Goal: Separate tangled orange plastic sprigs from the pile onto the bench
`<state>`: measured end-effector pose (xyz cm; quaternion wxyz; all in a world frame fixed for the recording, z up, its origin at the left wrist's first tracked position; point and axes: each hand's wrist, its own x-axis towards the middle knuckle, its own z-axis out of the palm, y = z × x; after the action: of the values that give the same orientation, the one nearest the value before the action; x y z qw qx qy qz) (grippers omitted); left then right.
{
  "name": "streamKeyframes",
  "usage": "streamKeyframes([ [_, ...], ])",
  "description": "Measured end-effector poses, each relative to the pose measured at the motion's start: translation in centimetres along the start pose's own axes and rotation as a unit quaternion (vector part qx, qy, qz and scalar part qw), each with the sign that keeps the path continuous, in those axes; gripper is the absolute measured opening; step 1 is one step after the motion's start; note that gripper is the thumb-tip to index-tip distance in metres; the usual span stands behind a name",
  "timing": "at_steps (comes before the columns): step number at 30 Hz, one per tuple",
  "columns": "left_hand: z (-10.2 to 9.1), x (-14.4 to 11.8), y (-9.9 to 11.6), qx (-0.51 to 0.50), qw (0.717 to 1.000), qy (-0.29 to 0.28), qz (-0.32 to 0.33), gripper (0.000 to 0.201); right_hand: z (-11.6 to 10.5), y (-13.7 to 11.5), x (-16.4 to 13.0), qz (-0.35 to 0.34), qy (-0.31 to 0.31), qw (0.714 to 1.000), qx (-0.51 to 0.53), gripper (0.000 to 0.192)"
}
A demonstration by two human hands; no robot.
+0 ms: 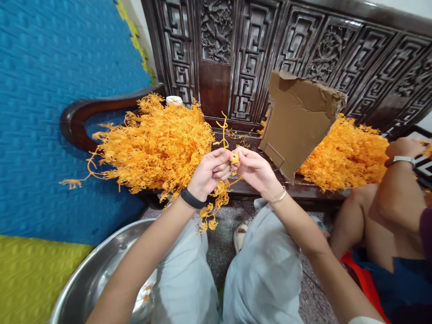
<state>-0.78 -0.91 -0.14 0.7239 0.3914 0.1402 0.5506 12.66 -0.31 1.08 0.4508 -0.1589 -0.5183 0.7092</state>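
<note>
The steel basin [101,270] is cut off by the bottom edge and partly hidden behind the left forearm. A white cup [174,100], perhaps, peeks above the left orange pile [155,144].

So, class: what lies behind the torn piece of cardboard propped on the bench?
Behind the cardboard a heap of orange plastic sprigs spills out to its right, with the carved wooden backrest beyond. How far the heap runs behind it is covered.
</note>
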Motion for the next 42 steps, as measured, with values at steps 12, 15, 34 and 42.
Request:
streamKeyframes([
  [12, -0.2, 1.9, -1.0, -0.072, 0.991, 0.110, 0.025, 0.037, 0.1, 1.7, 2.7, 0.033, 0.208, 0.966, 0.148, 0.021],
  [15, -0.1, 1.9, -0.8, -0.076, 0.989, 0.119, 0.033, 0.034, 0.1, 1.8, 3.2, 0.049, 0.211, 0.962, 0.166, 0.020],
  [34, 1.6, 1.2, -1.4, -0.025, 0.990, 0.132, 0.051, 0.039, -1.1, 1.2, 3.9, -0.038, 0.203, 0.978, 0.008, 0.014],
  [42, 1.6, 2.0, -2.4, -0.064, 0.971, 0.221, 0.061, 0.042, -1.8, 2.3, 6.1, 0.014, 0.271, 0.962, 0.020, 0.018],
])
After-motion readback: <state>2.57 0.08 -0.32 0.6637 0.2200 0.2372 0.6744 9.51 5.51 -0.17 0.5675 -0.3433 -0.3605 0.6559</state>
